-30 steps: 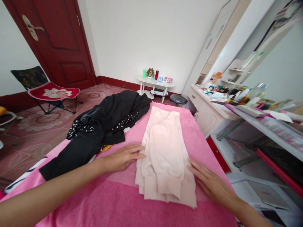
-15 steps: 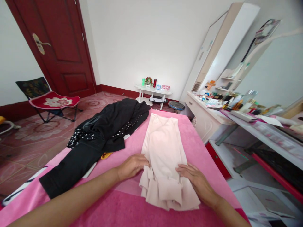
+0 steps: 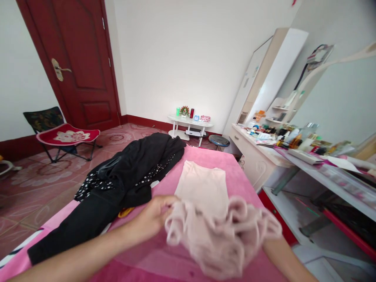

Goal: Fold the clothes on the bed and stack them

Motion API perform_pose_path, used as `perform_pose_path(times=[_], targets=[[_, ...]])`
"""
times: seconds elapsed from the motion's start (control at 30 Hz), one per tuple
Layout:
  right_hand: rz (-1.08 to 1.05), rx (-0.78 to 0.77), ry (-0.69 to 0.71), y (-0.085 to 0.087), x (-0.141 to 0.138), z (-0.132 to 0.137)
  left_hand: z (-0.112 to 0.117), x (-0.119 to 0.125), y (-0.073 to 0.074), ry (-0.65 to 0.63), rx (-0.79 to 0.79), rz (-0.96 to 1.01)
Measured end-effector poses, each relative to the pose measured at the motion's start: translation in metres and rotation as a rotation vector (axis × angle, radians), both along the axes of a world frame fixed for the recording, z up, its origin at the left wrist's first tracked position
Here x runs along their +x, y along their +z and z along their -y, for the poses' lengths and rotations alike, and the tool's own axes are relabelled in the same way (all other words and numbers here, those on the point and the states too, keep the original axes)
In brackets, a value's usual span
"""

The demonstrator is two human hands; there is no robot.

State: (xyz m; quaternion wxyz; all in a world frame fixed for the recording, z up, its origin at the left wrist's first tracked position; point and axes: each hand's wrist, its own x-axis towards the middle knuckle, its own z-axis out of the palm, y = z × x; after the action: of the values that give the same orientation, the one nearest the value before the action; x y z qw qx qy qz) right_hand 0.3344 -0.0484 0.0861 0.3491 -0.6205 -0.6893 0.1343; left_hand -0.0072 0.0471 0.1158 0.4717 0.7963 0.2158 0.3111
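Observation:
A pale pink knit garment point(image 3: 202, 186) lies lengthwise on the pink bedspread point(image 3: 147, 254), its far part flat. Its near end is lifted and bunched into loose, blurred folds. At the left edge of those folds, my left hand point(image 3: 161, 213) is closed on the fabric. My right forearm point(image 3: 283, 256) reaches up to the right side of the bunch; the cloth hides the hand, but the fabric is held up there. Left of the garment lies a heap of black clothes point(image 3: 126, 164), part of it black with white dots.
Beyond the bed stand a small white table point(image 3: 190, 121) and a round stool point(image 3: 219, 140). A cluttered dressing table point(image 3: 258, 147) and a desk point(image 3: 320, 168) run along the right. On the left are a folding chair point(image 3: 67, 136) and a dark red door point(image 3: 79, 70).
Both hands lay flat along the garment's sides. Now its near end is raised and gathered between them, the left hand gripping the cloth. The view has tilted slightly up.

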Motion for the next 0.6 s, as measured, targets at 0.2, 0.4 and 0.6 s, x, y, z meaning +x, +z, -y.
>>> perform_pose_path(times=[0.2, 0.4, 0.6], targets=[[-0.005, -0.033, -0.473, 0.027, 0.018, -0.118, -0.122, 0.084, 0.025, 0.657, 0.226, -0.247], [0.320, -0.085, -0.364, -0.037, -0.024, -0.124, -0.104, 0.132, -0.046, 0.291, 0.554, -0.581], [0.411, -0.322, -0.342, -0.080, -0.027, -0.127, -0.090, 0.141, -0.102, 0.270, 0.474, -0.650]])
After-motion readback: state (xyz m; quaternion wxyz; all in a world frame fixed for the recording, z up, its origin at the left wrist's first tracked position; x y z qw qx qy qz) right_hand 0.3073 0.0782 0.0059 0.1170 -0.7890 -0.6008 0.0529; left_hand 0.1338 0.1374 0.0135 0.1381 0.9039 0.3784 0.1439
